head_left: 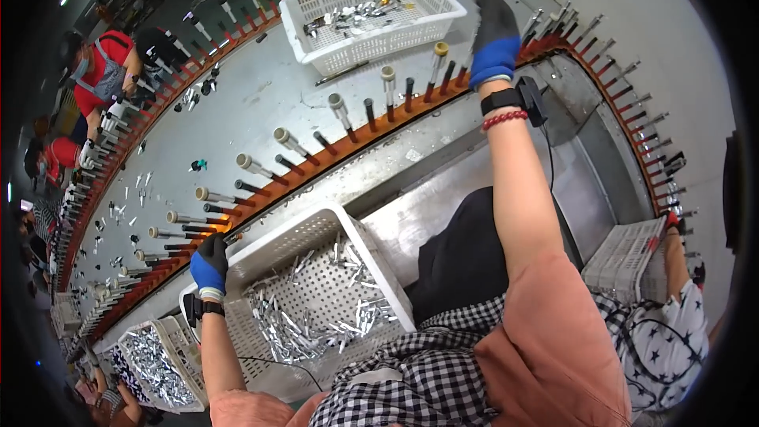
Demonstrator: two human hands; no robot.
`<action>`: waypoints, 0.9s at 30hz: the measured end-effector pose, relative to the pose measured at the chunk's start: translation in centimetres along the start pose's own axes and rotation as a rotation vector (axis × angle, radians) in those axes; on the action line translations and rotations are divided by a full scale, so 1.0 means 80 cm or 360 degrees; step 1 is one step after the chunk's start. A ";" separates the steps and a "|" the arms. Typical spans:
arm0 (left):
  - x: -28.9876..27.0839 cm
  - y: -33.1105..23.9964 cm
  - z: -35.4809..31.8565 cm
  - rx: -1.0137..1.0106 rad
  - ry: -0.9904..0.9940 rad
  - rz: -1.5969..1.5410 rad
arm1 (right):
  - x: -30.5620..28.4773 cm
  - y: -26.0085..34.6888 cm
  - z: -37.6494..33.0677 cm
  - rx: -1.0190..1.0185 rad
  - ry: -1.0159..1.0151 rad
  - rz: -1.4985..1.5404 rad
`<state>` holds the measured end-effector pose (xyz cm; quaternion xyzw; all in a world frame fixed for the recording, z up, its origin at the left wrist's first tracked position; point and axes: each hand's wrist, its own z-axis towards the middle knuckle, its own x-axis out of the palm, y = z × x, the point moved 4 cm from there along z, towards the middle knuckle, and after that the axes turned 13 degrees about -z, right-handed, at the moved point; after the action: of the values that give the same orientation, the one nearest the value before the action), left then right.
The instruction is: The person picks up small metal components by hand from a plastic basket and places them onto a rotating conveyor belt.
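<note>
My left hand [209, 263], in a black and blue glove, is closed at the near side of the orange-brown rail [340, 147]. Its fingertips are by a small metal piece [231, 239], and what they hold is hard to make out. Stretched far forward, my right hand [496, 35] wears a matching glove and is over the rail beside a white basket [371, 20]. Blur hides how its fingers are set. Upright posts line the rail, several bearing metal tubes with cream ends [294, 142], others bare black rods [369, 115].
A white perforated crate [379, 269] with loose silver parts stands before me. Another crate of silver parts [158, 368] is at the lower left. Beyond the rail, loose parts lie on a grey table [245, 103]. People in red [99, 71] work at the far left, another person [664, 340] at right.
</note>
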<state>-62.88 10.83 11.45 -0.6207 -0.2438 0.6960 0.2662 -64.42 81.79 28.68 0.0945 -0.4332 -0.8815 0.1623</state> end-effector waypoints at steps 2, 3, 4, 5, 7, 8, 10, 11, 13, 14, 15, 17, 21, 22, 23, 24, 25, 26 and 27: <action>-0.011 -0.006 -0.005 -0.0013 -0.0006 -0.0018 | -0.018 -0.042 0.011 0.0178 0.0119 -0.0233; 0.003 -0.015 0.006 -0.0005 0.0043 -0.0042 | -0.026 -0.101 0.028 0.0150 0.0216 -0.0473; 0.032 -0.030 0.026 0.0028 0.0114 -0.0089 | -0.035 -0.153 0.049 -0.0095 0.0246 -0.0640; 0.059 -0.040 0.039 0.0084 0.0163 -0.0136 | -0.045 -0.182 0.066 -0.0329 0.0300 -0.0799; 0.010 -0.008 0.012 -0.0060 0.0080 -0.0061 | 0.027 -0.109 -0.008 0.0114 0.0484 -0.0454; 0.009 -0.014 0.009 -0.0134 0.0089 -0.0058 | 0.032 -0.094 -0.020 0.0374 0.0630 -0.0258; 0.002 -0.016 0.007 -0.0078 0.0051 0.0006 | 0.031 -0.064 -0.037 0.0614 0.0839 0.0001; 0.002 -0.014 0.006 -0.0030 0.0027 0.0065 | 0.030 -0.052 -0.040 0.0608 0.0842 0.0015; 0.001 -0.006 0.001 -0.0021 -0.0046 -0.0089 | 0.031 -0.025 -0.053 0.0462 0.1034 -0.0121; 0.009 -0.011 0.003 -0.0054 0.0001 -0.0095 | 0.026 -0.025 -0.053 0.0458 0.1056 0.0049; 0.003 -0.010 0.004 -0.0091 0.0027 -0.0086 | 0.028 -0.028 -0.050 0.0348 0.1145 0.0229; 0.008 -0.004 0.004 0.0045 0.0008 -0.0067 | 0.036 -0.044 -0.048 0.0754 0.1180 0.0496; 0.009 -0.015 0.000 -0.0056 0.0009 -0.0017 | 0.053 -0.026 -0.061 0.0632 0.1230 0.0287; 0.008 -0.019 -0.002 -0.0052 -0.0001 -0.0007 | 0.059 -0.011 -0.075 0.0446 0.1230 -0.0033; 0.003 -0.018 -0.005 -0.0057 -0.0022 0.0009 | 0.066 0.026 -0.089 0.0455 0.1335 -0.0093; 0.001 -0.017 -0.006 -0.0016 -0.0053 0.0054 | 0.069 0.065 -0.100 0.0452 0.1498 -0.0008; 0.004 -0.021 -0.002 -0.0001 -0.0065 0.0043 | 0.072 0.094 -0.117 0.0400 0.1716 0.0256; 0.007 -0.020 0.001 -0.0038 -0.0030 0.0036 | 0.067 0.129 -0.149 0.0305 0.2017 0.0566; 0.004 -0.013 -0.001 -0.0089 0.0010 0.0046 | 0.064 0.170 -0.187 0.0251 0.2425 0.0462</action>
<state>-62.72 11.84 11.93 -0.6334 -0.2536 0.6908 0.2395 -61.78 61.11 30.29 0.6278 -0.2717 -0.5099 0.5216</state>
